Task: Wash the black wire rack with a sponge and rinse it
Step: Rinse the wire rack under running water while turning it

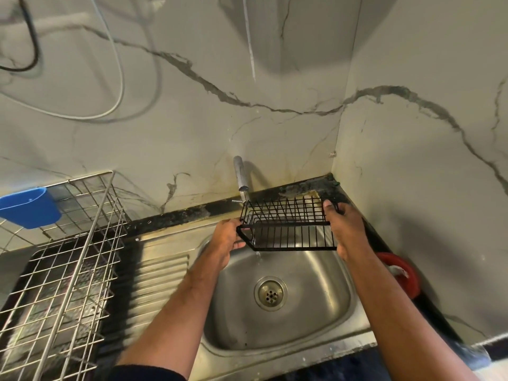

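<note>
Held the black wire rack (288, 225) level over the steel sink (316, 334), under the tap (241, 176). Left hand (226, 240) clamped on the rack's left end, right hand (345, 229) clamped on its right end. Thin stream of water (258, 255) fell below the rack. Silver dish rack (63, 270) and blue cup (29, 207) stood left. Found no readable writing anywhere.

dim warm light, soft blur — wide-angle bending at edges
</note>
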